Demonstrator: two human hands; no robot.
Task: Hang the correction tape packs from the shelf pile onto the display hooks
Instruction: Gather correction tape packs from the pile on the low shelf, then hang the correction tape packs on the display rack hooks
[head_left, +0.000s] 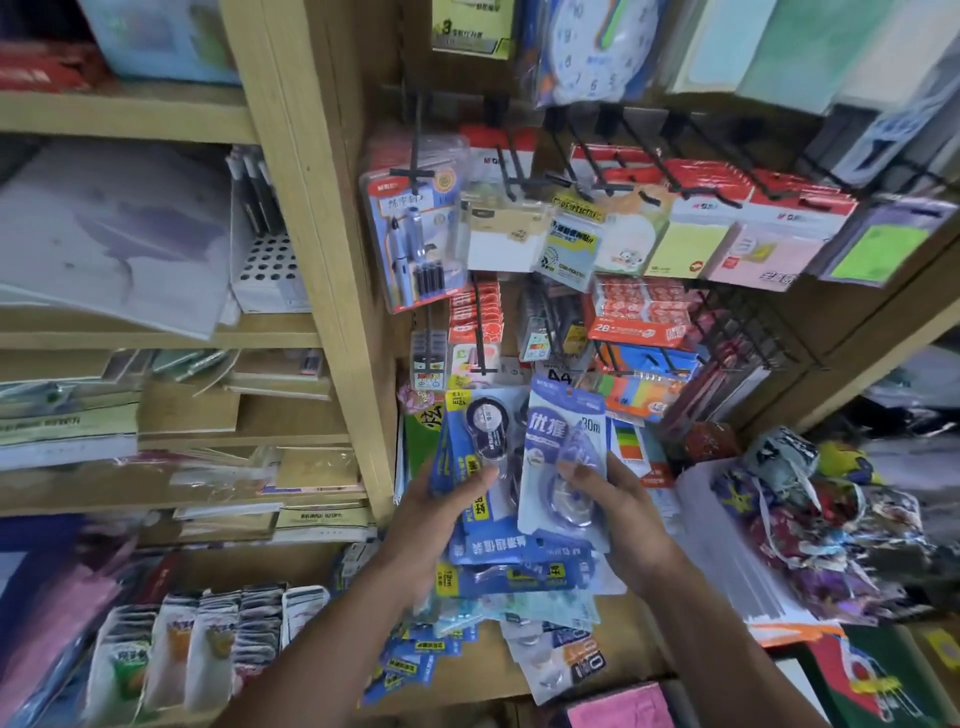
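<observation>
Right hand (618, 514) grips 1 pale lilac correction tape pack (563, 462) marked 30m, thumb across the blister front, fingers behind; pack upright, tilted slightly, hang hole at top, held below the lower display hooks (480, 332) and not on any of them. Left hand (441, 514) clutches a fanned bundle of dark blue correction tape packs (475, 457), thumb pressed on the front pack, fingers curled under. Lilac pack overlaps the bundle's right edge, touching it.

Under both hands, shelf pile of correction tape packs (519, 582): blue and pale ones lying jumbled on the wooden shelf (623, 618), some spilling toward the front edge (410, 660).

Upper row of black hooks (519, 171) carries a fountain pen blister pack (415, 228) at left, then sticky note packs (691, 234) to the right. Lower row holds eraser packs (639, 312) and colored index tabs (644, 384). Clock card (592, 47) hangs at top. Wooden upright (322, 234) separates a left bay with stacked paper and notebooks (104, 405). Sachet rows (197, 644) bottom left. Patterned fabric items (831, 519) heaped at right.
</observation>
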